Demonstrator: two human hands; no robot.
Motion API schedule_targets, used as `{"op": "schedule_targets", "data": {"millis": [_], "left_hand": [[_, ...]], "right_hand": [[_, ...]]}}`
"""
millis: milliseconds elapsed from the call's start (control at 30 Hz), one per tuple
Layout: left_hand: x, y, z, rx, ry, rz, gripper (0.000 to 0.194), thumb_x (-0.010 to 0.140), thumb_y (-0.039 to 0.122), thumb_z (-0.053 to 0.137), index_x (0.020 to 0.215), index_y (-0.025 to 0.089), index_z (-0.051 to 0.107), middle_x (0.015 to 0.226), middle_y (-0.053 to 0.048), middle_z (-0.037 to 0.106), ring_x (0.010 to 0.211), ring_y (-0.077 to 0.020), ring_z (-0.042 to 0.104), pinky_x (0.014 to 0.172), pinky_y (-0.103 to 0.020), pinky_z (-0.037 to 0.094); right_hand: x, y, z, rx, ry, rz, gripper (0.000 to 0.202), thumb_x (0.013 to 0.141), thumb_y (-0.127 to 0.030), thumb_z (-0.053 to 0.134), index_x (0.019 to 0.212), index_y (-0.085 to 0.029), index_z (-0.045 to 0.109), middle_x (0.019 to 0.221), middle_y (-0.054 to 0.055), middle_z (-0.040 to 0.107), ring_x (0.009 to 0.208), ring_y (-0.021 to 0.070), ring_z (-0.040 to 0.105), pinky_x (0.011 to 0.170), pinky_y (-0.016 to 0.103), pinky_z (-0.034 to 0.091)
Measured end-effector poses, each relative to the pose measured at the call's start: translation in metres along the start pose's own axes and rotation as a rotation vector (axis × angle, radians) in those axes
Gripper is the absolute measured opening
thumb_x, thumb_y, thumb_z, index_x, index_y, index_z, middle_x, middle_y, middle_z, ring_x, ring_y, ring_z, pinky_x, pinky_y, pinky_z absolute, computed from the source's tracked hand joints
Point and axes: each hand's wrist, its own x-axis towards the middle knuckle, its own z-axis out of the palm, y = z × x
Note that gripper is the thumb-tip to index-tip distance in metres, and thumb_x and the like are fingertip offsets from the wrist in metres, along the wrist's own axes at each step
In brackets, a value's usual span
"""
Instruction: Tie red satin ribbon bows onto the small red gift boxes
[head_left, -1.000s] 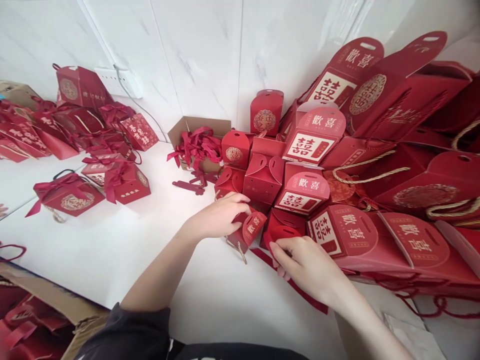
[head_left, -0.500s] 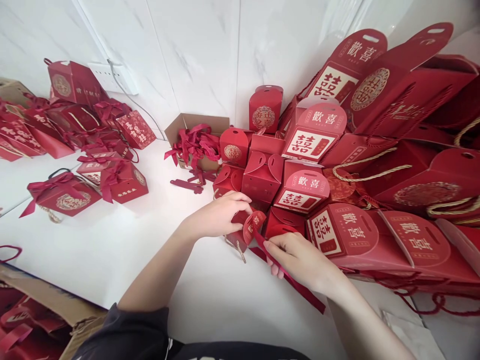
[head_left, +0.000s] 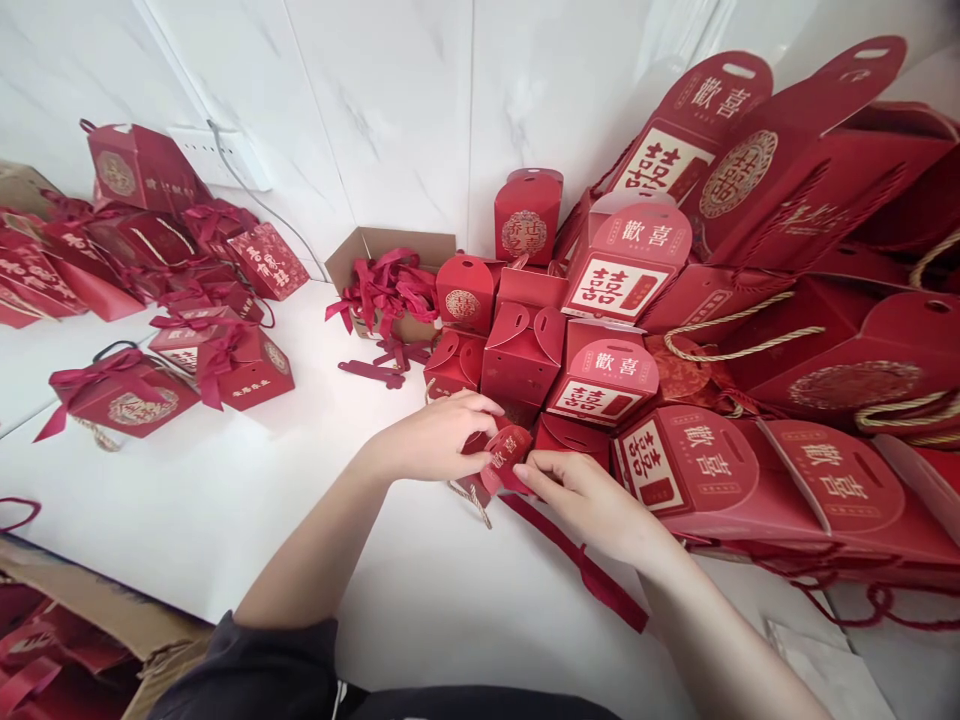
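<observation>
A small red box (head_left: 507, 450) with gold lettering on its rounded flap stands near the table's middle, a twisted cream cord hanging from its lower left. My left hand (head_left: 442, 437) grips it from the left, thumb and fingers on the flap side. On the right, my right hand (head_left: 577, 490) pinches at the flap's edge, where a dark red ribbon (head_left: 574, 560) meets the box. That ribbon trails down to the right across the white table, under my right hand. The fingertips of both hands are close together, and their exact grip is partly hidden.
Stacked red boxes (head_left: 600, 290) fill the right side. An open cardboard box (head_left: 420, 245) holds red ribbons. Ribbon-tied boxes (head_left: 240, 365) stand at left on the white table (head_left: 322, 470). A carton (head_left: 90, 600) of red items sits at lower left.
My right hand has moved slightly left and up to the flap's edge. The ribbon it held now hangs lower and lies loose towards the right. My left hand has barely moved.
</observation>
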Motion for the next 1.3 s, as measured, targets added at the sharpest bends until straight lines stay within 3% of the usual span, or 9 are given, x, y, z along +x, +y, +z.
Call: {"op": "schedule_targets", "data": {"millis": [100,233,467,633,800,933,1133,1300], "left_hand": [[-0.002,0.000,-0.004,-0.015,-0.052,0.008,0.014,0.088,0.025,0.055,0.086,0.019,0.067,0.140,-0.007,0.054,0.125,-0.0254,0.054,0.104,-0.037,0.045],[-0.004,0.000,-0.008,-0.021,-0.089,0.013,0.020,0.088,0.016,0.049,0.086,0.019,0.069,0.142,-0.005,0.053,0.126,-0.0246,0.053,0.105,-0.035,0.044],[-0.003,-0.001,-0.008,-0.013,-0.085,0.023,0.039,0.089,0.009,0.042,0.114,0.023,0.068,0.143,-0.004,0.053,0.132,-0.0227,0.049,0.112,-0.035,0.039],[-0.004,-0.002,-0.005,-0.037,-0.051,0.048,0.035,0.089,0.011,0.046,0.111,0.024,0.070,0.141,-0.005,0.055,0.129,-0.0232,0.052,0.109,-0.035,0.042],[-0.003,0.000,-0.003,-0.076,-0.028,0.063,0.022,0.090,0.016,0.049,0.090,0.020,0.071,0.137,-0.007,0.056,0.124,-0.0239,0.055,0.105,-0.036,0.044],[0.000,0.003,-0.004,-0.080,-0.014,0.077,0.023,0.092,0.019,0.047,0.083,0.018,0.067,0.129,-0.007,0.061,0.117,-0.0224,0.058,0.101,-0.035,0.045],[-0.002,0.007,-0.011,-0.073,0.036,0.020,0.022,0.091,0.021,0.049,0.084,0.020,0.070,0.126,-0.004,0.064,0.108,-0.0205,0.063,0.094,-0.032,0.046],[-0.003,0.004,-0.012,-0.075,-0.013,0.019,0.025,0.092,0.021,0.047,0.088,0.022,0.072,0.126,-0.003,0.065,0.115,-0.0209,0.060,0.100,-0.033,0.043]], "right_hand": [[0.001,0.001,0.000,0.033,-0.022,0.045,0.038,0.099,-0.039,0.043,0.067,-0.020,0.046,0.059,-0.005,0.054,0.053,0.0108,0.053,0.053,0.023,0.035],[0.004,0.005,0.003,0.139,-0.053,0.066,0.029,0.098,-0.033,0.041,0.075,-0.020,0.052,0.071,-0.001,0.068,0.055,0.0117,0.064,0.055,0.022,0.044],[0.011,0.010,0.010,0.204,-0.013,0.063,0.030,0.099,-0.037,0.040,0.077,-0.020,0.052,0.070,0.000,0.071,0.053,0.0130,0.066,0.057,0.024,0.049],[0.012,0.008,0.013,0.168,0.018,0.071,0.031,0.099,-0.039,0.039,0.079,-0.020,0.055,0.068,-0.001,0.070,0.052,0.0136,0.066,0.058,0.024,0.049],[0.012,0.005,0.016,0.154,0.036,0.062,0.032,0.100,-0.040,0.038,0.081,-0.020,0.056,0.066,-0.002,0.070,0.051,0.0138,0.065,0.060,0.025,0.048],[0.011,0.002,0.016,0.081,0.065,-0.004,0.032,0.101,-0.038,0.041,0.078,-0.021,0.055,0.068,-0.002,0.068,0.055,0.0136,0.063,0.063,0.025,0.046],[0.009,0.004,0.011,-0.168,0.267,-0.138,0.027,0.099,-0.035,0.047,0.080,-0.021,0.060,0.077,0.000,0.067,0.067,0.0158,0.059,0.063,0.025,0.038],[0.011,0.005,0.013,-0.154,0.238,-0.121,0.028,0.099,-0.034,0.047,0.080,-0.021,0.061,0.077,0.000,0.068,0.066,0.0162,0.058,0.061,0.024,0.037]]}}
